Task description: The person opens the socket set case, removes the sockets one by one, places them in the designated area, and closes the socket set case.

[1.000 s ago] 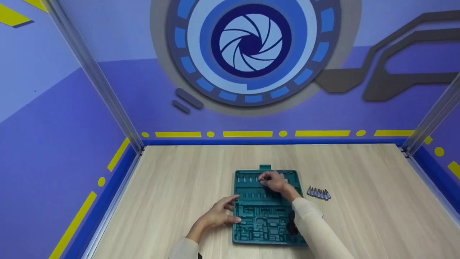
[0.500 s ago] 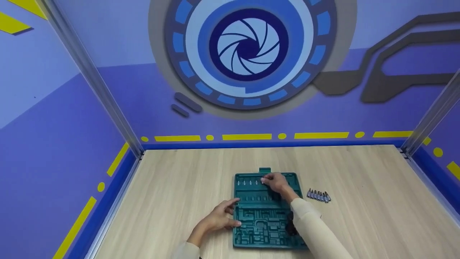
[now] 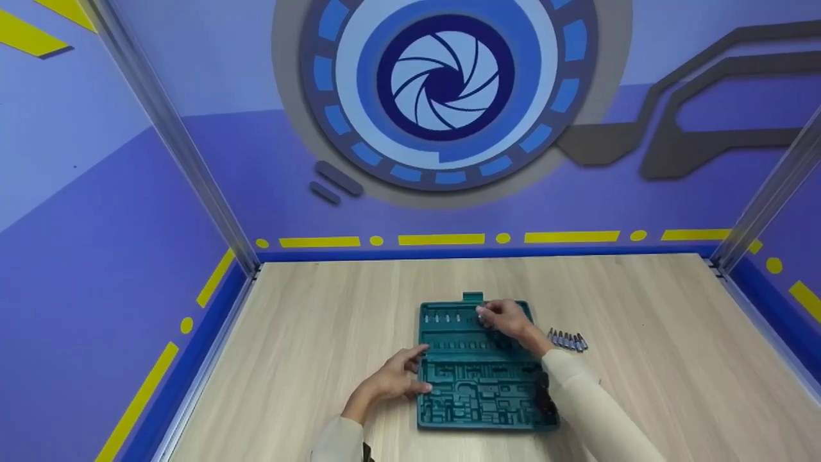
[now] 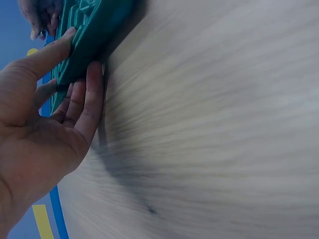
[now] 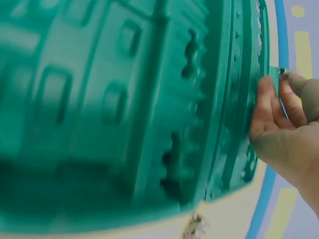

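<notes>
Our right hand (image 3: 507, 319) has shifted rightward along the top row of the teal tool tray (image 3: 478, 391), fingers pinching a small bit there. Our left hand (image 3: 391, 380) rests flat-fingered against the tray's left edge on the counter (image 3: 641, 359); loose bits (image 3: 566, 340) lie just right.

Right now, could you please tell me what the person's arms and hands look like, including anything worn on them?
Both hands are bare, with no gloves or rings visible. The left hand and the right hand come out of long, plain cream sleeves that reach the wrists. A dark strap or device sits on the underside of the right forearm; I cannot make out its details.
</notes>
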{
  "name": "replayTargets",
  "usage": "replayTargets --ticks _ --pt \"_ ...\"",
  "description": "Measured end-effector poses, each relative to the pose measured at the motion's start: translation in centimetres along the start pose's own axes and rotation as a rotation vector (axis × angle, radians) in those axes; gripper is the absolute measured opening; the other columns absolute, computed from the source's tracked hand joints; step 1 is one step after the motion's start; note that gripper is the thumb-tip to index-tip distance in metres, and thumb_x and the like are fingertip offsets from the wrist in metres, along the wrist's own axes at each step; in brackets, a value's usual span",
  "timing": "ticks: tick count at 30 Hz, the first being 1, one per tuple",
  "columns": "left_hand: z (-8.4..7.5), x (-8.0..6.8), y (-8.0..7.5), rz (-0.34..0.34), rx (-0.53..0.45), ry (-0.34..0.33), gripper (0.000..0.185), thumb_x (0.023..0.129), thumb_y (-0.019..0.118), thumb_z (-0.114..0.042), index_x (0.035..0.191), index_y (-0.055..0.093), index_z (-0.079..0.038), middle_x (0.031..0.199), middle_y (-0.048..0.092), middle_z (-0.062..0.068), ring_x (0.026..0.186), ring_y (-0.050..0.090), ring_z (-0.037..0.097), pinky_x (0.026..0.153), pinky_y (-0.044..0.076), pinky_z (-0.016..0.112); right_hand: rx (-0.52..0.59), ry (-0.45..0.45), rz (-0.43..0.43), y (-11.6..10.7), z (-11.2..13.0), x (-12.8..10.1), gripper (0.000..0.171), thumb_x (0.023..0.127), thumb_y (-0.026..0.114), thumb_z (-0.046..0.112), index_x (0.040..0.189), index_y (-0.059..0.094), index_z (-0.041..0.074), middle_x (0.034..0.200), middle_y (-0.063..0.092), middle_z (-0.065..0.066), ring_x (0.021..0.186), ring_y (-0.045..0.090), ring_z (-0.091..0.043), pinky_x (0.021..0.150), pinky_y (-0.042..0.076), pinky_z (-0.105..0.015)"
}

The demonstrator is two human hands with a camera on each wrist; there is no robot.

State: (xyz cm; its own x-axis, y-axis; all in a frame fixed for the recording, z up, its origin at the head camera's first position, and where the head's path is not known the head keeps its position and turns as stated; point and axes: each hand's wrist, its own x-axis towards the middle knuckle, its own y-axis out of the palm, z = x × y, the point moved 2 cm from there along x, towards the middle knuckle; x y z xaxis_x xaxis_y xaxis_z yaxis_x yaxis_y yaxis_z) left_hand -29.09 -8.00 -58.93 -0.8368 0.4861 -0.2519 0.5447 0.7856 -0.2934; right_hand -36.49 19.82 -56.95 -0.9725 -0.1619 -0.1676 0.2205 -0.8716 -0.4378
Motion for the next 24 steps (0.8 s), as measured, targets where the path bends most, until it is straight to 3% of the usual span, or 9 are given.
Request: replayTargets --ticks 5,8,14,24 --pt "0.2 -0.1 0.1 -0.002 0.006 -0.013 0.084 0.086 0.08 -0.002 0.158 0.036 -0.006 0.126 0.05 0.018 0.111 0.05 0.028 0.072 0.053 0.034 0.023 0.009 0.168 -1.7 0.5 -1.7 0.031 0.104 0.059 0.017 0.114 0.069 -0.01 0.103 0.074 -0.018 0.092 0.071 -0.018 0.088 0.061 -0.04" --pt "0.1 -0.2 0.1 -0.012 0.014 -0.014 0.083 0.086 0.079 -0.002 0.158 0.037 -0.007 0.126 0.05 0.018 0.11 0.05 0.028 0.072 0.052 0.034 0.066 0.002 0.226 -2.9 0.8 -2.3 0.032 0.105 0.056 0.013 0.121 0.063 -0.014 0.106 0.072 -0.018 0.091 0.071 -0.015 0.091 0.061 -0.041" --pt "-0.2 0.0 -0.5 -0.039 0.034 0.003 0.083 0.086 0.078 0.0 0.158 0.037 -0.007 0.128 0.048 0.02 0.109 0.048 0.028 0.073 0.052 0.035 0.121 -0.022 0.252 -4.5 0.8 -2.5 0.034 0.106 0.051 0.008 0.129 0.054 -0.016 0.111 0.067 -0.019 0.092 0.069 -0.016 0.093 0.06 -0.042" --pt "0.3 0.4 0.2 -0.018 0.006 -0.001 0.083 0.086 0.078 0.001 0.158 0.037 -0.007 0.126 0.052 0.018 0.109 0.051 0.026 0.077 0.056 0.037 0.115 -0.04 0.273 -6.6 -1.2 -3.8 0.037 0.103 0.051 0.001 0.136 0.05 -0.015 0.115 0.064 -0.022 0.096 0.066 -0.02 0.093 0.059 -0.037"
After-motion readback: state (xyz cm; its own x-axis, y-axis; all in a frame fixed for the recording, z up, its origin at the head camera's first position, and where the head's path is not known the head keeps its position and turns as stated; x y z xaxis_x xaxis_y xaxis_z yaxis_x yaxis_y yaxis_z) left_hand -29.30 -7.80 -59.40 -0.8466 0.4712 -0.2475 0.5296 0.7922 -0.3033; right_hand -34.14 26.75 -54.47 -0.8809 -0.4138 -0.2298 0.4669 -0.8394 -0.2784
